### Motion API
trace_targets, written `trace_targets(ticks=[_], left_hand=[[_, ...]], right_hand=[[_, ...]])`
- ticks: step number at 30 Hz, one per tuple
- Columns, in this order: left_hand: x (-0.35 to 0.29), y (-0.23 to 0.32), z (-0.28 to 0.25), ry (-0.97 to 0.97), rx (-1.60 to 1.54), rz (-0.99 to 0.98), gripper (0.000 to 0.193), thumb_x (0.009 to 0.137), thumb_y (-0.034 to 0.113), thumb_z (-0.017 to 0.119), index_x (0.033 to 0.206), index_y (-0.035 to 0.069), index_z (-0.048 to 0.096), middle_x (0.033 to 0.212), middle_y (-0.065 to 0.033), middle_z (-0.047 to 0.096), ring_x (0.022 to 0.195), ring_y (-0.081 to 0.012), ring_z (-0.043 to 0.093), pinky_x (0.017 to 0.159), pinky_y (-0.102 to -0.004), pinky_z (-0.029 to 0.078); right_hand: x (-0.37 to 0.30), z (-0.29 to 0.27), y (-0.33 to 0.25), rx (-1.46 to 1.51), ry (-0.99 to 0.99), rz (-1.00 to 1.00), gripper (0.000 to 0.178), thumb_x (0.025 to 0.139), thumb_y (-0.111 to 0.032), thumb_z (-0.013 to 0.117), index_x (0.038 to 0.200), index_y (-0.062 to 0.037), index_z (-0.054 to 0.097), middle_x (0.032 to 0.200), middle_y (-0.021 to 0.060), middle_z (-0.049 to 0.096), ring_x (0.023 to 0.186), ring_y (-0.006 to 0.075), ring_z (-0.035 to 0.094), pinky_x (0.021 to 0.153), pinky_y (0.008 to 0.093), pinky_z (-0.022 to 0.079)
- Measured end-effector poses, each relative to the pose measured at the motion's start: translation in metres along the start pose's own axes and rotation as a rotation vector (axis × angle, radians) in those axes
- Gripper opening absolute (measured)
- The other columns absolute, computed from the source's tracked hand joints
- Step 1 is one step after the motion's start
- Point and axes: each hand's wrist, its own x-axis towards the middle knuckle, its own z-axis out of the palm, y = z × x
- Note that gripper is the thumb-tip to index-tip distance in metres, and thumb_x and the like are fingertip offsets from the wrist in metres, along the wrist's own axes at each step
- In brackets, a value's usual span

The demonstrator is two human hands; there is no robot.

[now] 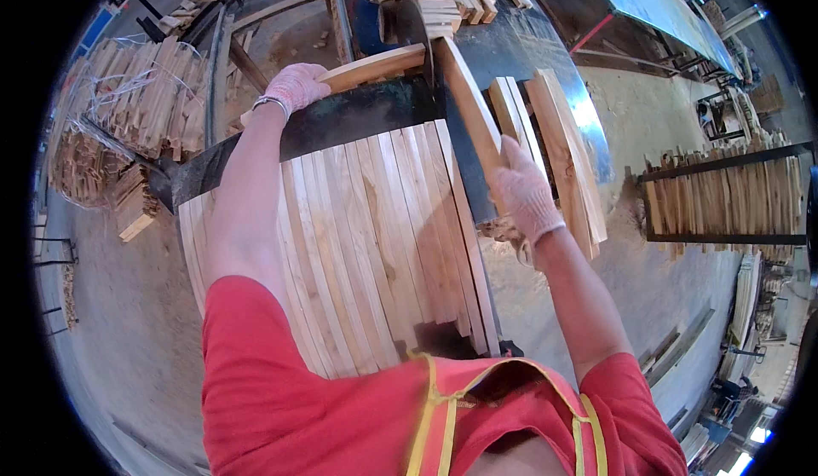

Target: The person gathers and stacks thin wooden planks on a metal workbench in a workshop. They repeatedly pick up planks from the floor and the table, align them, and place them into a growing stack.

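Note:
My left hand (298, 88), in a pale knitted glove, is closed on a short wooden strip (375, 65) lying crosswise at the far edge of the dark machine table (341, 111). The strip's far end reaches a thin dark saw blade (413, 26). My right hand (521, 188), gloved too, grips the near end of a longer wooden board (466, 97), its thumb on top. That board points away from me, its far end beside the blade. Between my arms, a row of pale wooden strips (358, 229) lies side by side on the table.
Loose boards (562, 152) lie right of my right hand. Beyond the blade, cut wooden blocks (447, 3) are piled on the metal tabletop (532, 46). A bundled wood stack (136, 101) stands at left, and a racked stack (724, 195) at right.

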Motion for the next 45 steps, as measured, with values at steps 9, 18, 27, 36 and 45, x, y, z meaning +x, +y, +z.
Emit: trace_targets(ticks=[9, 18, 27, 36, 45], left_hand=[[-0.079, 0.029, -0.052, 0.333, -0.244, 0.022, 0.040, 0.092, 0.025, 0.068, 0.128, 0.008, 0.071, 0.113, -0.0151, 0.075, 0.106, -0.0252, 0.072, 0.096, -0.0367, 0.052], [-0.147, 0.217, -0.018, -0.060, -1.409, -0.064, 0.032, 0.096, 0.015, 0.065, 0.123, -0.004, 0.069, 0.103, -0.0040, 0.071, 0.092, -0.0122, 0.066, 0.081, -0.0273, 0.053], [-0.105, 0.323, 0.120, 0.281, -1.236, -0.297, 0.031, 0.085, 0.010, 0.069, 0.113, -0.002, 0.064, 0.098, -0.0135, 0.071, 0.092, -0.0277, 0.068, 0.084, -0.0379, 0.053], [-0.131, 0.446, 0.152, 0.229, -0.284, -0.431, 0.111, 0.078, 0.044, 0.085, 0.163, 0.006, 0.025, 0.167, -0.0230, 0.028, 0.142, -0.0411, 0.049, 0.116, -0.0418, 0.044], [-0.131, 0.431, 0.167, 0.237, -0.245, -0.461, 0.097, 0.080, 0.028, 0.080, 0.159, 0.009, 0.028, 0.167, -0.0219, 0.025, 0.132, -0.0437, 0.056, 0.112, -0.0447, 0.049]], right_hand=[[-0.080, -0.037, 0.036, 0.352, 0.104, 0.062, 0.072, 0.092, -0.013, 0.067, 0.159, -0.0050, 0.042, 0.111, 0.0076, 0.067, 0.081, 0.0143, 0.064, 0.069, 0.0300, 0.054], [-0.080, -0.156, 0.052, 0.399, 0.247, -0.136, 0.075, 0.089, -0.009, 0.071, 0.158, -0.0013, 0.044, 0.131, 0.0142, 0.065, 0.100, 0.0162, 0.066, 0.084, 0.0291, 0.057], [0.001, -0.267, 0.149, -0.104, 0.329, -0.174, 0.066, 0.091, -0.014, 0.068, 0.154, -0.0054, 0.050, 0.125, 0.0103, 0.069, 0.102, 0.0191, 0.066, 0.089, 0.0304, 0.052], [0.028, -0.262, 0.202, 0.003, 0.115, -0.254, 0.064, 0.089, -0.016, 0.069, 0.150, -0.0036, 0.052, 0.139, 0.0188, 0.067, 0.131, 0.0269, 0.063, 0.110, 0.0344, 0.046], [0.021, -0.271, 0.135, -0.843, 0.217, -0.598, 0.061, 0.093, -0.041, 0.068, 0.145, -0.0118, 0.055, 0.137, 0.0126, 0.064, 0.132, 0.0365, 0.056, 0.111, 0.0492, 0.043]])
